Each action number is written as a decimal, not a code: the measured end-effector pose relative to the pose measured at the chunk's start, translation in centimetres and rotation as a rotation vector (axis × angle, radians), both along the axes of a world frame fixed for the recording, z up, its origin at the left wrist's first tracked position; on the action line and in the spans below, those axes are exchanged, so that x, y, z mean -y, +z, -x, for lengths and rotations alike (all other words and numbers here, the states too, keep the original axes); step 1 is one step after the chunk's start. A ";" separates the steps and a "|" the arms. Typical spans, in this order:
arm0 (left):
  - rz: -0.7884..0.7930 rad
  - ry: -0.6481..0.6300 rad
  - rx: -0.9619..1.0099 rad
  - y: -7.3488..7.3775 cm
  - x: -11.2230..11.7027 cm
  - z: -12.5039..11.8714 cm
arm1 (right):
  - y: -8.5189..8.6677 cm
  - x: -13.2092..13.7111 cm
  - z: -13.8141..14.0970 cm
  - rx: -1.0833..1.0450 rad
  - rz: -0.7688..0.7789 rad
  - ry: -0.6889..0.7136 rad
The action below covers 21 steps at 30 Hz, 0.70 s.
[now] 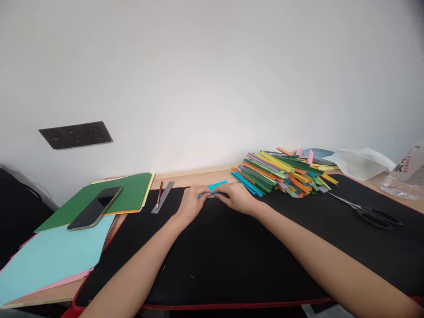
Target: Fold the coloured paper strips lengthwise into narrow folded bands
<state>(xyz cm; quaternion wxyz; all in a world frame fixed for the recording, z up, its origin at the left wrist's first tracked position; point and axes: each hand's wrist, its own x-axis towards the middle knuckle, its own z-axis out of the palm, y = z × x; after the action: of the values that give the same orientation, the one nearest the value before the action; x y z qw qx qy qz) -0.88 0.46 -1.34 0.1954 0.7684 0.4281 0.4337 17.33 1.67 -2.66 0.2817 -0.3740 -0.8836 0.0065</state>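
At the left of the bench (185, 179), a dark phone (96, 208) lies upon green sheets (134, 187), with pale blue sheets (66, 251) nearer to the person. Next come a pencil (160, 193) and a metal ruler (167, 191), side by side on the black mat (215, 256). Then the left hand (192, 201), its fingers closed on a blue paper piece (219, 185) at the mat's far edge. The right hand (234, 197) pinches the same piece from the other side, the fingertips of both almost meeting. For this handling, I would advise light, equal pressure from both hands and the paper edges kept in line, so that no crooked crease is made. Further right lie the heaped colored strips (281, 174), then the scissors (371, 214), well apart from the fingers.
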 end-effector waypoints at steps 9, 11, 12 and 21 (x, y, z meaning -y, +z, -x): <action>0.094 0.060 -0.150 -0.7 -1.1 0.8 | 1.1 0.4 0.3 0.097 0.008 -0.032; 0.109 0.090 -0.132 -0.5 -1.8 1.7 | 1.4 0.1 -0.3 0.113 0.000 -0.051; 0.118 0.112 -0.121 -0.4 -2.1 2.2 | 1.5 -0.1 -0.7 0.117 -0.001 -0.065; 0.232 0.128 0.085 0.9 -2.4 3.0 | 1.8 -1.5 -3.3 0.113 0.004 -0.193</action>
<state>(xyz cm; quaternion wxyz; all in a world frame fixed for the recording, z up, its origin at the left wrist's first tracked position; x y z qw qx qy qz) -3.84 2.85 -0.44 0.2728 0.6927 0.5147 0.4252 20.61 3.18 -0.83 0.2300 -0.4578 -0.8579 -0.0398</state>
